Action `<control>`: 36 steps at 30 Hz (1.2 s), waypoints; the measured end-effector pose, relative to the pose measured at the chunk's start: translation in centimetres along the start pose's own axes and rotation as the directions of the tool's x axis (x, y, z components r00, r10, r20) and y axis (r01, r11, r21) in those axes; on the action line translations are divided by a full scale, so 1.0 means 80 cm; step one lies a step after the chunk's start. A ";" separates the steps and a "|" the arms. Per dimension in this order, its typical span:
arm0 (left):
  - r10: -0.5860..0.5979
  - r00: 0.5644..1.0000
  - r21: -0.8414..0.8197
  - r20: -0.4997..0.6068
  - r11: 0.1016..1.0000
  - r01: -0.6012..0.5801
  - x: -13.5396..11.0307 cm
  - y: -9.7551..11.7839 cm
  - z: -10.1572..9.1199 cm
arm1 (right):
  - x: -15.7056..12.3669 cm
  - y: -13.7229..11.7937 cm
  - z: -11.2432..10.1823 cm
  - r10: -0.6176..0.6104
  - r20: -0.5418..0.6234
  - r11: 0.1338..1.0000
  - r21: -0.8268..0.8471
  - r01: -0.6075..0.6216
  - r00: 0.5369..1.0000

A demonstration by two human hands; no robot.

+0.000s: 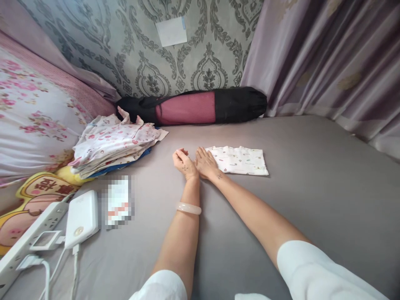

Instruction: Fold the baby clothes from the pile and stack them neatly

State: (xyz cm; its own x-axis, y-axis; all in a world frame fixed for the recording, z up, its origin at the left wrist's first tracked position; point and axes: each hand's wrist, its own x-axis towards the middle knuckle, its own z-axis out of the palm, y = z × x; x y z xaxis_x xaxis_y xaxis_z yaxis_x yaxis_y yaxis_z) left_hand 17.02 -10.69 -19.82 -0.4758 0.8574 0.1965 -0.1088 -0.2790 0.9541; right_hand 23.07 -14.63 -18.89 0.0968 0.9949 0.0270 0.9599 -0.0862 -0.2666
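Right of centre, a white rectangular cloth with small prints (242,161) lies on the grey bedsheet (312,183), seemingly mostly folded. My right hand (205,163) rests flat over its left end; my left hand (184,164) curls, contents hidden. Centre-left, a loose pile of white patterned fabrics (114,139) isn't squared up.

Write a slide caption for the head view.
Right hand flat at the end of a rectangular white printed cloth on grey fabric, left hand curled alongside.
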 end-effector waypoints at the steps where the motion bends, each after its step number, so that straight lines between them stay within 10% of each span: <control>1: -0.001 1.000 0.001 0.000 1.000 0.001 0.000 0.000 0.000 | 0.000 0.000 0.000 0.002 0.009 1.000 0.001 -0.002 1.000; 12: 0.099 0.973 0.053 0.210 0.992 -0.112 -0.015 0.005 0.005 | -0.013 0.015 -0.014 0.055 -0.105 0.998 -0.007 -0.056 0.993; 21: 0.125 0.548 0.253 0.827 0.787 -0.563 -0.047 -0.011 0.008 | -0.048 0.079 -0.021 0.110 -0.091 0.988 -0.095 -0.119 0.990; 36: 0.160 0.414 0.233 0.896 0.625 -0.745 -0.052 -0.011 0.009 | -0.062 0.103 -0.034 0.201 -0.198 0.979 0.006 -0.204 0.959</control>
State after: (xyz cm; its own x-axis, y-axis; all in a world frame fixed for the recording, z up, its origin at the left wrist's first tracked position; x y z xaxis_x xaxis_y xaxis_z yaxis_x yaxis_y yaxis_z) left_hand 19.72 -13.66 -21.31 0.5673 0.6980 0.4369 0.4900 -0.7126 0.5021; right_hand 31.19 -20.44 -18.59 0.3380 0.9270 0.1627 0.9183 -0.2870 -0.2725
